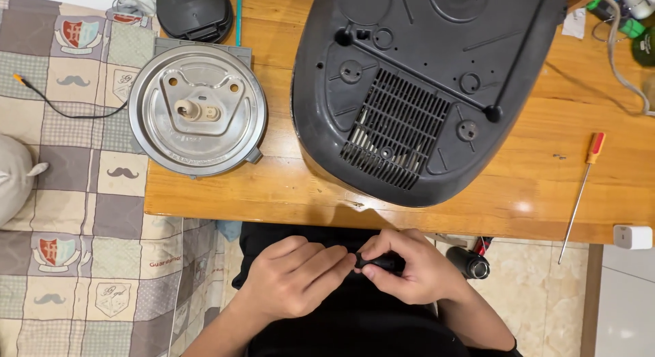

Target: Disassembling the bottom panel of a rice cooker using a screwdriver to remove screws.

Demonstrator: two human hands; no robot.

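Wooden worktop (518, 193) up top, carrying an upturned dark plastic appliance base (423, 91) near its front edge. Below that edge, over the lap, both hands meet: right hand (409, 265) pinches a small black cylindrical part (379, 262), left hand (293, 275) fingertips curled against its end.

On my table (286, 193) the upturned appliance base (423, 91) sits centre, round metal plate (197, 110) left of it, screwdriver (581, 193) right; my hands (355, 268) meet below the edge.
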